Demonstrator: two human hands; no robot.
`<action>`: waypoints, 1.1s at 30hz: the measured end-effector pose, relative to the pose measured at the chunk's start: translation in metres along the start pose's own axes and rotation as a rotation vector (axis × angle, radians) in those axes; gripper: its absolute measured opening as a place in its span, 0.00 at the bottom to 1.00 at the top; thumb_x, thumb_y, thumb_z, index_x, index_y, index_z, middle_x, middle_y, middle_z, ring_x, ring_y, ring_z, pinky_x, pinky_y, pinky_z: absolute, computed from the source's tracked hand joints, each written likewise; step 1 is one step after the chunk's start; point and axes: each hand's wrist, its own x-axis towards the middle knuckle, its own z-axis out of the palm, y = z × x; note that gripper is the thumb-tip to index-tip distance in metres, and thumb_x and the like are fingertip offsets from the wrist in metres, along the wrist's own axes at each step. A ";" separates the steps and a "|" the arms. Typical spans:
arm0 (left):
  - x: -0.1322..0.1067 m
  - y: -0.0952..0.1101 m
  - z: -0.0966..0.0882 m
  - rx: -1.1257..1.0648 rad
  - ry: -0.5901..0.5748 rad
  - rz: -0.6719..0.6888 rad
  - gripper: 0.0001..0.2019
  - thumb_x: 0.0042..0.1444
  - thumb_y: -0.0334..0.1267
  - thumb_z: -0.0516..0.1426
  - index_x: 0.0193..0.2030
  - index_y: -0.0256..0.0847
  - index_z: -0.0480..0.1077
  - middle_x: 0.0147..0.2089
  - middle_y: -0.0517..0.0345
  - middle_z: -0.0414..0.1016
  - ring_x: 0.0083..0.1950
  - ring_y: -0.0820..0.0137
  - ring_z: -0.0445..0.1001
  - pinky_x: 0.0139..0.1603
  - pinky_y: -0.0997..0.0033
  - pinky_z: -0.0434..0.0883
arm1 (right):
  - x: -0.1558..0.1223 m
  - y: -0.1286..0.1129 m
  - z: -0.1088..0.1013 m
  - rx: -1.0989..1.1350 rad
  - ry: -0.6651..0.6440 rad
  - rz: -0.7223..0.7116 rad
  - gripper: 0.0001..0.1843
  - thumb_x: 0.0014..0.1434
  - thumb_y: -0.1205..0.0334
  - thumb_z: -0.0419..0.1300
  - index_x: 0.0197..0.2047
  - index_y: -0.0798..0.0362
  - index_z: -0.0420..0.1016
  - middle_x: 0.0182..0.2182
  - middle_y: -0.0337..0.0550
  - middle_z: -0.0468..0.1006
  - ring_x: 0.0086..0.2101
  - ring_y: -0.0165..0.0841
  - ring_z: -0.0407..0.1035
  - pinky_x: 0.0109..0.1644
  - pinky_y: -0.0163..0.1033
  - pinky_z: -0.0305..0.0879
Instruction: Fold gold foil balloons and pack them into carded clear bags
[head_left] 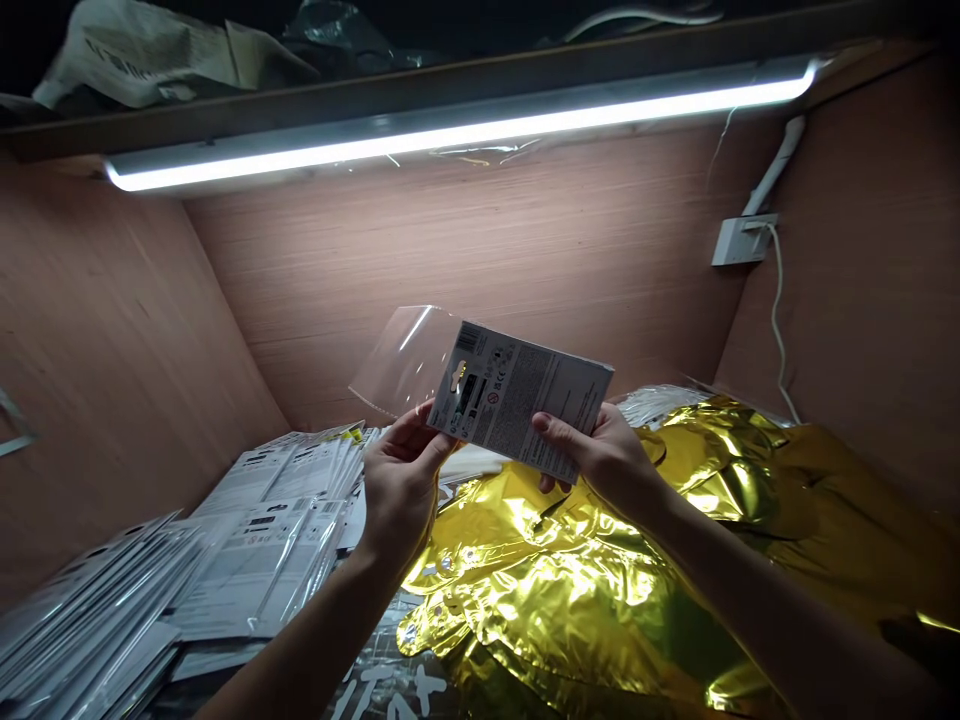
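Both hands hold a printed cardboard package card (pixel 517 400), tilted, with a hang hole, a barcode and small text facing me. A clear plastic sleeve (pixel 401 355) sticks out past its left end; how far it covers the card I cannot tell. My left hand (pixel 405 470) pinches the card's lower left corner and the sleeve's edge. My right hand (pixel 600 450) grips the right end, thumb on the printed face and fingers behind. Below the hands lie shiny gold foil balloons (pixel 570 570), flat and crumpled.
Stacks of sleeved printed cards (pixel 255 540) lie at the left. A lit tube lamp (pixel 465 125) runs under a shelf holding bags (pixel 165 50). Wooden panels (pixel 465 240) enclose the back and sides. A white socket box (pixel 744 240) with a cable hangs at the right.
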 end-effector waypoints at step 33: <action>0.009 0.019 -0.006 -0.056 -0.185 -0.168 0.21 0.54 0.49 0.67 0.51 0.41 0.81 0.58 0.46 0.81 0.51 0.54 0.82 0.50 0.52 0.80 | -0.005 0.014 0.003 -0.084 0.110 -0.069 0.22 0.60 0.46 0.69 0.28 0.56 0.75 0.14 0.42 0.74 0.13 0.33 0.69 0.13 0.33 0.62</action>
